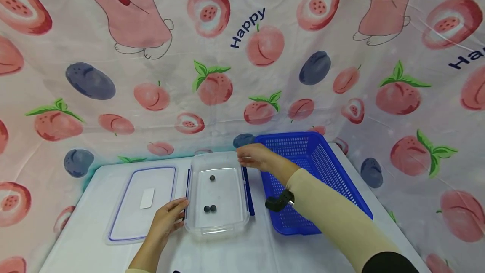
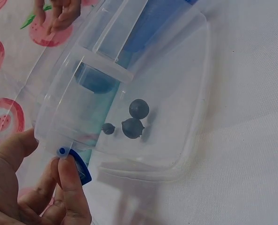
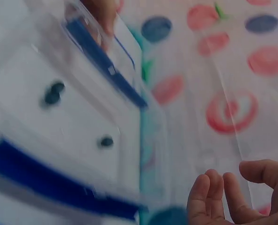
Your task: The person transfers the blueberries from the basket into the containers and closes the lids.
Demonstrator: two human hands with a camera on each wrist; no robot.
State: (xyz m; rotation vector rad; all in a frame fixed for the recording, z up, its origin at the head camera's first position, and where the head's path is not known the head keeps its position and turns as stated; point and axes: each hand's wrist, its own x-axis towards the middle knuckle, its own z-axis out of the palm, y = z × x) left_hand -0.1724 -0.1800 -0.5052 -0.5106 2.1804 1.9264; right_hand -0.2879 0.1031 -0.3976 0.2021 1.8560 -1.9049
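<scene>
Beige sleeve (image 1: pixel 337 216) nearest, right hand (image 1: pixel 257 157) relaxed, seemingly empty, beside a clear box (image 1: pixel 217 228); left hand (image 1: pixel 166 218) pinches its latch (image 2: pixel 83 173). Likely light, slick plastic: grip both sides.

Head looks down; close wrist views share box (image 1: pixel 232 189).

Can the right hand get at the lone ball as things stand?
Probably yes: the right hand, apparently empty, is by the box, and the lid lying aside leaves the lone ball uncovered.
</scene>
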